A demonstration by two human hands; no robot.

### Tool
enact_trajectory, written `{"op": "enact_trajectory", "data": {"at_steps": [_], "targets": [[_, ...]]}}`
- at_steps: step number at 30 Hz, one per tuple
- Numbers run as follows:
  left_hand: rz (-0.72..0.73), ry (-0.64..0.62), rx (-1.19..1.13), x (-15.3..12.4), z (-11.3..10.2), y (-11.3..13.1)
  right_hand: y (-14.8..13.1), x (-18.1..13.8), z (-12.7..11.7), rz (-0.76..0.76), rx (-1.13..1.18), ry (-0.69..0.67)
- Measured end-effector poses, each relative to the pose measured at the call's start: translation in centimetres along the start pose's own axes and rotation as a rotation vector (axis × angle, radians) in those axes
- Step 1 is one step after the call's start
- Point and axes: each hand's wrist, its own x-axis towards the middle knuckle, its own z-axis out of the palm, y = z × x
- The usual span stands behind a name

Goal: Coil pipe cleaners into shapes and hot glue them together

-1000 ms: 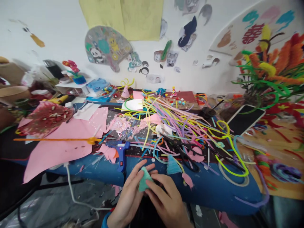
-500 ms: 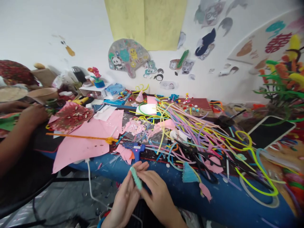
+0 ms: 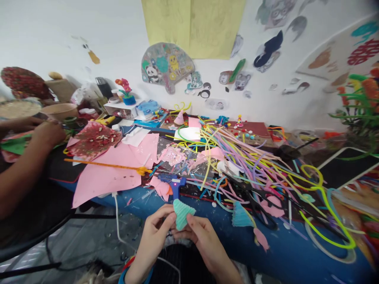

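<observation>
Head view shows the turquoise piece (image 3: pixel 181 215), earlier edge-on, now broadside.

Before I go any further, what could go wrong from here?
1. The blue glue gun lies just beyond the left hand and right hand with a light glowing on it; it may be hot, so reaching forward could risk a burn.
2. The ribbed blue piece and pink piece lie at the table's front edge, where a sleeve or hand might knock them off.
3. The mint-green piece looks soft; pinched between both hands, it could bend.
</observation>
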Motion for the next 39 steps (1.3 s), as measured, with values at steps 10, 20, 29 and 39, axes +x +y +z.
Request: {"op": "enact_trajectory", "data": {"at_steps": [10,20,29,39], "targets": [[-0.020,0.069,-0.016,0.1,0.0,-0.2,0.3,-0.2,-0.5,-0.121,-0.292,0.002],[-0.235,-0.012,-0.280,-1.1,1.0,-0.9,1.8,0.1,-0.6,-1.021,-0.909,0.271],[-0.186,0.297,-0.545,0.7,0.0,-1.2,0.5,1.6,0.6,-0.740,-1.068,0.285],[-0.301,0.337,-0.623,3.4,-1.5,-0.1,-1.6,7.0,2.5,-0.222,-1.474,0.465]]}}
